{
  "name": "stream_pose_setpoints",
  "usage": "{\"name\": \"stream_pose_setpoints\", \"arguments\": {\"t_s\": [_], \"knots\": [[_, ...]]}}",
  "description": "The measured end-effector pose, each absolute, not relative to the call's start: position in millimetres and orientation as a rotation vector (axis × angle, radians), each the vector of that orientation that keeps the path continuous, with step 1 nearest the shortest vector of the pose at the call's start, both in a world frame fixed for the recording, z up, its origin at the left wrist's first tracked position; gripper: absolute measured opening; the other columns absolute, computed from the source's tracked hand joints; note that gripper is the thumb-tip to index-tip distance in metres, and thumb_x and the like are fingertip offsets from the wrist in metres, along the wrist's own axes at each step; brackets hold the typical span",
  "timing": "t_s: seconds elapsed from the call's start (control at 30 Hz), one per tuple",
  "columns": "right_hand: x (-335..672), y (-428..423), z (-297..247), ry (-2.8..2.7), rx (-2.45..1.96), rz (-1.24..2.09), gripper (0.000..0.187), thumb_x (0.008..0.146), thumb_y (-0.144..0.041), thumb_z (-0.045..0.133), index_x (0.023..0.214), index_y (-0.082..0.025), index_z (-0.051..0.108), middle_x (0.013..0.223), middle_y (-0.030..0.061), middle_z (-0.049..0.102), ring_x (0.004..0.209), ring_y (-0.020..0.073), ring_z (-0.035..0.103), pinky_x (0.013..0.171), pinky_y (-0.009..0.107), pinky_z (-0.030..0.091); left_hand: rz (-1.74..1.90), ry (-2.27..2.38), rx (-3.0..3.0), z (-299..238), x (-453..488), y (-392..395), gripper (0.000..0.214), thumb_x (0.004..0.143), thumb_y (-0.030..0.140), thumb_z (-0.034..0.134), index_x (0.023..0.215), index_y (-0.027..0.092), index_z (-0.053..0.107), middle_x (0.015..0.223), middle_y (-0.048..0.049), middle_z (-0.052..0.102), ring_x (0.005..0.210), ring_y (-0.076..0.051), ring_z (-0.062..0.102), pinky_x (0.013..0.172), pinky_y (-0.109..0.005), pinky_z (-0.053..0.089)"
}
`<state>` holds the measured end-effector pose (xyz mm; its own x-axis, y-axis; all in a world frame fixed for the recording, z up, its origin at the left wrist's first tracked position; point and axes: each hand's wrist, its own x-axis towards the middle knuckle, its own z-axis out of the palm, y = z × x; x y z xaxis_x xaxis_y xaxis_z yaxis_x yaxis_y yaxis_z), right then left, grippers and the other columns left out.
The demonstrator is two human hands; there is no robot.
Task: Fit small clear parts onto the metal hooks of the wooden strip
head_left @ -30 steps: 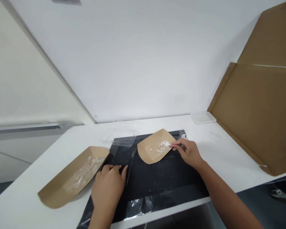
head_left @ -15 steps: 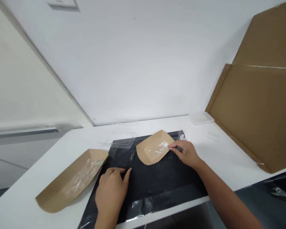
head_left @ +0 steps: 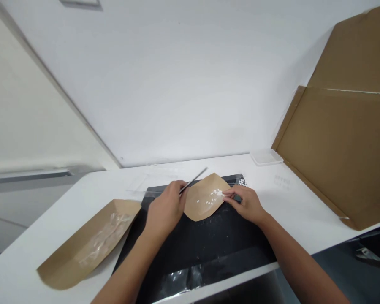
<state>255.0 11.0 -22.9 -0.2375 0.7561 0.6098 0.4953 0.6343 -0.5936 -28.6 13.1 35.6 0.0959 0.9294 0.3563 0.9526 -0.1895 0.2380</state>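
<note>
Honestly nothing readable here, as far as I can see. There's a faint little patch of marks [head_left: 282, 182] on the white table [head_left: 307, 207], off to the right of the kraft paper tray [head_left: 200, 207], but it's too washed out to make out any letters or numbers.

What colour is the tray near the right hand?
The paper tray is plain brown, best seen in the head view.

Flat, bright, even light washes a white wall [head_left: 177, 84] and bench [head_left: 316, 211], leaving only a faint, soft shadow beside a kraft paper tray [head_left: 88, 249]. Glare streaks a shiny strip [head_left: 183, 276] on a black mat [head_left: 209, 240]. Wide-angle distortion slants lines toward the frame edges; detail stays slightly soft throughout.
</note>
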Motion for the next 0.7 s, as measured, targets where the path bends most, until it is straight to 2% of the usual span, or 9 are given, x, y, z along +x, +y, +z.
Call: {"name": "stream_pose_setpoints", "arguments": {"t_s": [0.1, 0.2, 0.3, 0.43, 0.6, 0.7], "knots": [[256.9, 12.5, -23.9, -1.890, -1.036, 0.348, 0.015, 0.099, -0.038, 0.074, 0.108, -0.027, 0.077, 0.090, 0.0023, 0.079, 0.080, 0.0186, 0.075, 0.078, 0.032, 0.060, -0.511, -1.734, -2.487, 27.7, -12.9, 29.5, 0.031, 0.108, 0.035, 0.045, 0.126, 0.019, 0.063, 0.122, -0.0122, 0.072, 0.091, -0.025, 0.075, 0.067, -0.030, 0.053], [257.9, 12.5, -22.8, -1.901, -1.073, 0.342, 0.011, 0.098, -0.036, 0.075, 0.102, -0.026, 0.076, 0.088, 0.0011, 0.078, 0.080, 0.0178, 0.074, 0.077, 0.031, 0.059, -0.536, -1.620, -2.500, 9.4, -14.2, 32.3, 0.032, 0.109, 0.034, 0.042, 0.128, 0.020, 0.065, 0.121, -0.0121, 0.071, 0.087, -0.024, 0.075, 0.062, -0.028, 0.052], [255.6, 10.7, -21.1, -1.930, -1.077, 0.313, 0.008, 0.098, -0.034, 0.076, 0.097, -0.026, 0.075, 0.088, 0.0006, 0.078, 0.080, 0.0172, 0.073, 0.076, 0.031, 0.058, -0.558, -1.507, -2.585, -6.0, -20.0, 24.8, 0.032, 0.110, 0.033, 0.040, 0.126, 0.020, 0.065, 0.122, -0.0119, 0.071, 0.093, -0.024, 0.075, 0.065, -0.029, 0.056], [250.2, 8.6, -20.4, -1.946, -1.029, 0.325, 0.010, 0.099, -0.035, 0.074, 0.094, -0.026, 0.074, 0.089, 0.0010, 0.078, 0.080, 0.0169, 0.073, 0.075, 0.030, 0.058, -0.531, -1.367, -2.716, -7.8, -17.8, 12.8, 0.033, 0.111, 0.031, 0.037, 0.127, 0.023, 0.065, 0.120, -0.0094, 0.071, 0.086, -0.022, 0.075, 0.066, -0.030, 0.057], [246.7, 6.8, -18.8, -1.904, -1.049, 0.296, 0.012, 0.099, -0.035, 0.072, 0.092, -0.026, 0.071, 0.086, 0.0019, 0.078, 0.077, 0.0179, 0.073, 0.072, 0.031, 0.057, -0.495, -1.328, -2.733, -11.1, -15.1, 13.1, 0.033, 0.111, 0.033, 0.040, 0.122, 0.026, 0.070, 0.111, -0.0079, 0.072, 0.067, -0.019, 0.071, 0.052, -0.026, 0.047], [244.6, 3.4, -16.7, -1.884, -1.059, 0.253, 0.013, 0.099, -0.034, 0.071, 0.090, -0.026, 0.068, 0.083, 0.0015, 0.077, 0.074, 0.0179, 0.072, 0.069, 0.031, 0.056, -0.542, -1.301, -2.720, -19.3, -17.4, 15.7, 0.031, 0.110, 0.034, 0.043, 0.121, 0.029, 0.071, 0.107, -0.0061, 0.074, 0.061, -0.016, 0.068, 0.050, -0.024, 0.042]]}}
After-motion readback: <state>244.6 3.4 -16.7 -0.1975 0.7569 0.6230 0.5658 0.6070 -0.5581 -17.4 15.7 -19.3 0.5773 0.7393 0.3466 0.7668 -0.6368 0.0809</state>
